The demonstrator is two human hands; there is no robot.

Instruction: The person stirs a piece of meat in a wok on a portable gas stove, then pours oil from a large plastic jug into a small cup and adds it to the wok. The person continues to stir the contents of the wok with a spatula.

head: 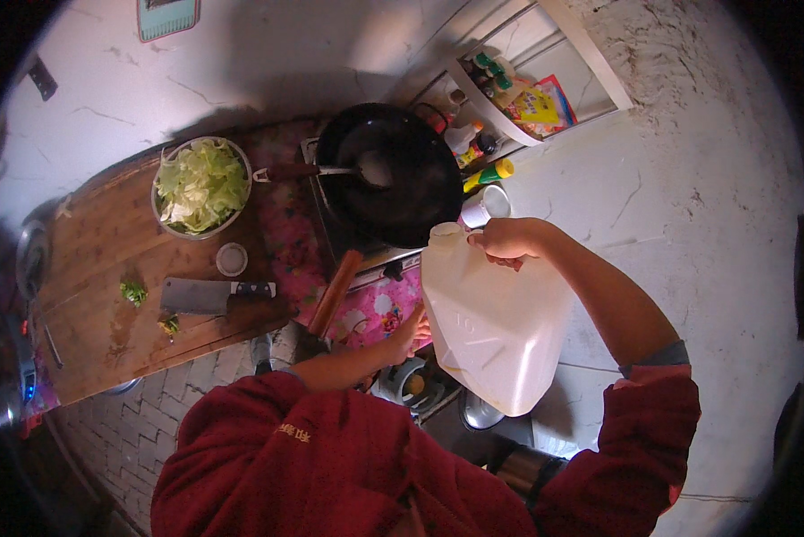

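My right hand [509, 240] grips the handle of a large translucent white plastic jug [496, 335]. The jug is tilted, and its uncapped mouth [446, 231] is at the near rim of a black wok [395, 194]. Beside the jug's left side is my left hand [412, 332]; whether its fingers touch the plastic cannot be made out. In the wok rests a metal ladle [375, 169], its dark handle reaching out to the left. The wok sits on a gas stove [375, 268], and its wooden handle [337, 292] points towards me.
On the wooden board [93, 268] at left are a bowl of torn lettuce [204, 181], a small white dish [231, 259], a cleaver [197, 297] and chopped greens [133, 293]. A white cup [486, 205] and bottles [469, 137] stand right of the wok, below a wall shelf [536, 137].
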